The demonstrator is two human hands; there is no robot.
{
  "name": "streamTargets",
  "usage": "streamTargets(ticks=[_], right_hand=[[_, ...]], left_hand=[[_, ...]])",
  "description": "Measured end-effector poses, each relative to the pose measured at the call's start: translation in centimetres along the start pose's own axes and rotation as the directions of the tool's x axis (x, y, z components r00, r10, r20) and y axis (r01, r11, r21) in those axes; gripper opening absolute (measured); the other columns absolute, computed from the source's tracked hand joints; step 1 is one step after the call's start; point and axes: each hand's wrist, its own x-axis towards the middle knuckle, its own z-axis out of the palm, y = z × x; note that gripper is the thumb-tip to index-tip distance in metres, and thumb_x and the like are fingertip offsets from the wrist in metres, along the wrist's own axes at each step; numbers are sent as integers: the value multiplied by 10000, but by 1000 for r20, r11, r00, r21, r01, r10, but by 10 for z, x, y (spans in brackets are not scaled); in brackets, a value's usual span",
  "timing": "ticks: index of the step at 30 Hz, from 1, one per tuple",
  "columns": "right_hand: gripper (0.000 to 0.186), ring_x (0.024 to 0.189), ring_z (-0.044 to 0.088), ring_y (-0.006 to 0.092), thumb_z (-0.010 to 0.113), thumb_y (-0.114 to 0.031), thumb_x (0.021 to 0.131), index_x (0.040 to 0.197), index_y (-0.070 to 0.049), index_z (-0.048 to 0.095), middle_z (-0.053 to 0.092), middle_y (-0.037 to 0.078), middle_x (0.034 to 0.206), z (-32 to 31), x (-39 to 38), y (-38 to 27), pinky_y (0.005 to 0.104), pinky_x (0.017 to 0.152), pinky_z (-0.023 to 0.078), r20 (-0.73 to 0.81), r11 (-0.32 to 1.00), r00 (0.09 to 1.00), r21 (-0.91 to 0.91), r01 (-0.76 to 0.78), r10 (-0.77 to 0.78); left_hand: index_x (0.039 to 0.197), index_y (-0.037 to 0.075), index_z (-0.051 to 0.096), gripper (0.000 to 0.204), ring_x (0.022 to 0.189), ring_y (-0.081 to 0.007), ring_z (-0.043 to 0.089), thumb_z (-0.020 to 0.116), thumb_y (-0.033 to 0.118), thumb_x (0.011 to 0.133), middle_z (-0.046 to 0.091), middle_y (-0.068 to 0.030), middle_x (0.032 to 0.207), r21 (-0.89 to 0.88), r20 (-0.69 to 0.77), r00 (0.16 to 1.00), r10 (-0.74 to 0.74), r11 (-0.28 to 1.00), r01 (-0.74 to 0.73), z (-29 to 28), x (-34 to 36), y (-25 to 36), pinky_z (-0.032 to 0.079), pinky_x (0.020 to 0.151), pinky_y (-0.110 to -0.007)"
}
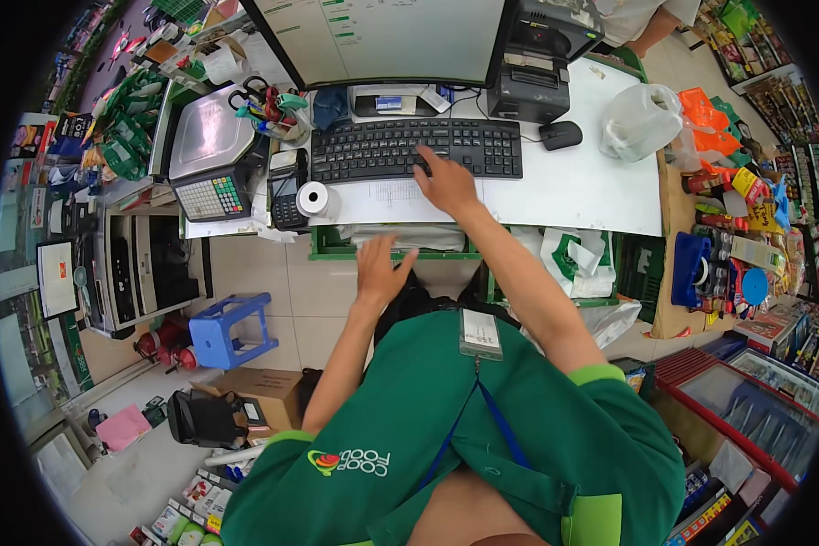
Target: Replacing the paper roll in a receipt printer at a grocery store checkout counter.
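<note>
My right hand (pixel 448 185) reaches over the lower edge of the black keyboard (pixel 373 146), index finger stretched out to the keys and nothing held. Whether that fingertip presses a key I cannot tell. My left hand (pixel 380 271) hovers in front of the desk by the green-edged open shelf (pixel 337 246), its fingers slightly blurred, thumb apart and palm free. Behind the keyboard stands a monitor (pixel 382 41) with a lit screen. A white paper roll (pixel 314 198) sits beside a card terminal (pixel 287 187) at the keyboard's left.
On the desk's left are a weighing scale (pixel 211 136) and a cup of scissors and pens (pixel 278 114). A mouse (pixel 561 136), a receipt printer (pixel 530 86) and a white plastic bag (pixel 642 123) lie to the right. A blue stool (pixel 232 332) stands on the floor. Another person's arm (pixel 655 32) shows beyond.
</note>
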Motion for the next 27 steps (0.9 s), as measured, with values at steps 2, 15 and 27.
streamTargets(ticks=[2, 15, 27], right_hand=[[336, 758, 677, 397, 582, -343, 914, 1154, -108, 601, 694, 176, 808, 9, 24, -8, 493, 687, 546, 39, 1000, 999, -28, -10, 11], [377, 1137, 523, 332, 672, -295, 833, 1155, -109, 617, 566, 139, 1201, -10, 29, 45, 479, 890, 450, -252, 961, 967, -274, -46, -26], [493, 1265, 422, 297, 662, -359, 833, 1253, -117, 569, 504, 143, 1312, -4, 47, 56, 508, 991, 340, -89, 945, 991, -321, 66, -99]], left_hand=[[1122, 67, 633, 414, 1002, -310, 562, 699, 382, 860, 635, -107, 1019, -56, 147, 985, -88, 994, 97, 8, -31, -21, 416, 883, -449], [935, 41, 634, 150, 830, -341, 595, 649, 178, 875, 621, -129, 826, -181, -9, 987, 159, 971, -159, 0, 45, -13, 477, 741, -425], [1480, 107, 305, 1120, 1425, -300, 255, 907, 371, 573, 330, -110, 1504, 422, 338, 937, 84, 877, -231, 7, 199, 37, 292, 1118, -451]])
